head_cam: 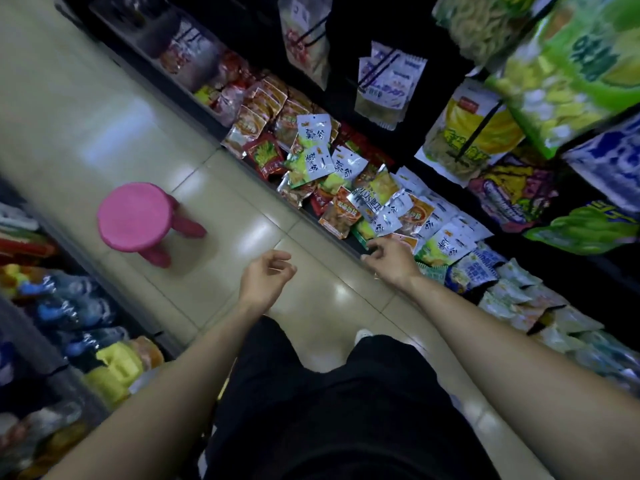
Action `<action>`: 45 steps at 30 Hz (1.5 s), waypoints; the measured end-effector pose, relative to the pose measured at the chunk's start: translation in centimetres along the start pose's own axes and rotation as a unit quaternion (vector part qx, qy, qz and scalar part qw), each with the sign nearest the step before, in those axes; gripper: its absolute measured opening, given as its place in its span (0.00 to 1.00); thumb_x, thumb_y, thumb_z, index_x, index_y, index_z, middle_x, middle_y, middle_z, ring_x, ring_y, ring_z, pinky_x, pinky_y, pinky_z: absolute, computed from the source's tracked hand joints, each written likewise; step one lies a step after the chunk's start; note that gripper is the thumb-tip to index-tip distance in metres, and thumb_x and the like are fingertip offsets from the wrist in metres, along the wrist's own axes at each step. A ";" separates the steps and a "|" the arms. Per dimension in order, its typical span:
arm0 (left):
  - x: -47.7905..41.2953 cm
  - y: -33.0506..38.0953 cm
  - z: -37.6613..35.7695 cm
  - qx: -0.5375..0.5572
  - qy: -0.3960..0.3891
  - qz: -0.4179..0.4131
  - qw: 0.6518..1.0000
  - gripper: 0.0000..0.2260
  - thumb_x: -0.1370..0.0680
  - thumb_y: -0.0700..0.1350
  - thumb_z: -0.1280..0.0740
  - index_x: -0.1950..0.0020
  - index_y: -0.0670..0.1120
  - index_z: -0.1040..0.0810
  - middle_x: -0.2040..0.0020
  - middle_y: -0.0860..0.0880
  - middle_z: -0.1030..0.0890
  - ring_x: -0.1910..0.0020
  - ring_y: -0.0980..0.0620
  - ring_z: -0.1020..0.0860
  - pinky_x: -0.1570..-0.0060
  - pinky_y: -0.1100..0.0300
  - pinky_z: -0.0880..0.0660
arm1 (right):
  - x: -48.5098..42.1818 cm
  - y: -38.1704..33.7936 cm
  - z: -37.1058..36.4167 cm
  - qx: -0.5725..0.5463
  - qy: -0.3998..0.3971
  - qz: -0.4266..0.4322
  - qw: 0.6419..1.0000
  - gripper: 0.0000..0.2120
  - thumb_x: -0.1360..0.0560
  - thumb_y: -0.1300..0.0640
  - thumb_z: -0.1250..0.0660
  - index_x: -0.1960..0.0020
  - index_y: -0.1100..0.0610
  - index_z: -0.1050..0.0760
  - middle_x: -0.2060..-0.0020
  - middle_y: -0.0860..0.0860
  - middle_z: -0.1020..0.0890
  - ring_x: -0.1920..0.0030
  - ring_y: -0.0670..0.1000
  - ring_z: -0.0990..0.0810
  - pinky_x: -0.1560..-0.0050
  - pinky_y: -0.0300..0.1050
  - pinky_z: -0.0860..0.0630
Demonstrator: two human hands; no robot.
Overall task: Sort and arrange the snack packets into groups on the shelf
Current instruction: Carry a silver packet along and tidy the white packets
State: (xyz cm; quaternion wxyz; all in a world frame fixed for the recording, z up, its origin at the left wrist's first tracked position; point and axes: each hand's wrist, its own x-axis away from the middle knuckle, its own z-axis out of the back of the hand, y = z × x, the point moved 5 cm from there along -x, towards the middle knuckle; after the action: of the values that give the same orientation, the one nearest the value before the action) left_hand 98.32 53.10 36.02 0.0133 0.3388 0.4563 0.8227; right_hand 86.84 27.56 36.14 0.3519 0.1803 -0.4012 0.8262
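Note:
A jumble of small snack packets (332, 174) lies along the bottom shelf (349, 242) on the right of the aisle: orange, red, green and silver-white ones mixed together. A silver-white and green packet (440, 245) lies just right of my right hand (391, 261), which hovers at the shelf's front edge with fingers loosely curled and nothing in them. Over the tiled floor, left of the shelf, my left hand (265, 278) hangs with fingers half curled and holds nothing.
A pink plastic stool (135, 216) stands on the tiled aisle floor (104, 133). Larger bags (471, 133) hang on hooks above the bottom shelf. Another shelf of goods (69, 306) lines the left side. My legs in dark trousers fill the lower middle.

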 end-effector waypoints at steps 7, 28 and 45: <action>-10.3 3.4 4.3 -0.126 -0.112 -0.063 0.984 0.08 0.27 0.45 0.25 0.53 0.56 0.20 0.58 0.54 0.16 0.56 0.55 0.18 0.50 0.58 0.22 | -4.6 -3.8 -3.8 -0.084 0.077 -0.106 0.988 0.20 0.23 0.48 0.32 0.33 0.53 0.25 0.47 0.51 0.17 0.46 0.54 0.19 0.48 0.43 0.26; -40.1 -7.1 -19.1 -0.385 -0.298 -0.159 0.859 0.03 0.28 0.47 0.25 0.57 0.55 0.17 0.55 0.50 0.15 0.52 0.48 0.17 0.47 0.52 0.20 | -26.8 16.7 -19.1 -0.262 0.245 -0.216 0.908 0.17 0.25 0.51 0.28 0.40 0.57 0.21 0.54 0.54 0.15 0.48 0.55 0.18 0.44 0.50 0.22; -57.7 -7.6 -35.3 -0.472 -0.243 -0.271 0.803 0.42 0.39 0.73 0.33 0.31 0.50 0.28 0.34 0.43 0.23 0.35 0.38 0.26 0.44 0.48 0.23 | -44.0 24.2 -20.8 -0.592 0.326 -0.274 0.684 0.12 0.27 0.57 0.26 0.46 0.61 0.21 0.52 0.57 0.21 0.52 0.56 0.23 0.52 0.51 0.25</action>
State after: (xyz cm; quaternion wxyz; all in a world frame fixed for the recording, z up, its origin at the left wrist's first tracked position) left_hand 120.47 12.21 -13.75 0.5045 0.3423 0.0670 0.7898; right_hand 99.21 14.37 -15.14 0.7044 -0.2442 -0.6000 0.2901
